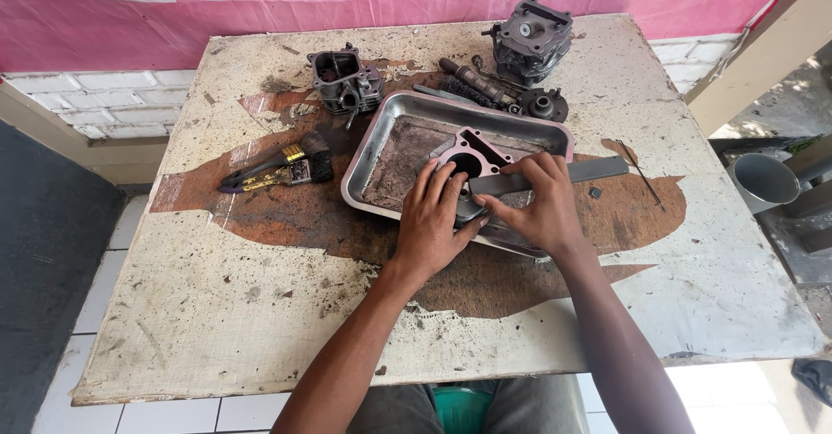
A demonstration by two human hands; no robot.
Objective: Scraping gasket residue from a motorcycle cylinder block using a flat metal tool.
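Landmark: the steel tray (374,167) at the middle of the worn table (217,313). An engine cylinder block (475,158) sits inside the tray, toward its near right side, bore facing up. The left hand (431,223) lies over the block's near edge, fingers spread and pressed flat on it, not closed around anything; it looks like it steadies the part so it cannot slide on the greasy tray floor. The right hand (542,206) presses down on a flat metal bar (568,174) laid across the block's top face, fingers together and flat on the bar, thumb side tucked under; a full grip I cannot tell. The bar runs out past the tray's right rim, likely held flush against the mating surface.

Left of the tray: two paintbrushes (286,167), bristles toward the tray, lying on a dark oil stain. Behind the tray's left corner: a cylinder head (345,77). Behind its right corner: a second engine casting (530,37), plus a wire brush (472,85) and a small round part (546,105) just beside the rim. Tiny nut (594,193) right of the tray.

Far behind the tray, a pink and white banner (260,9) hangs on the wall, large white shapes, cut off by the frame. No packages or labels seen.
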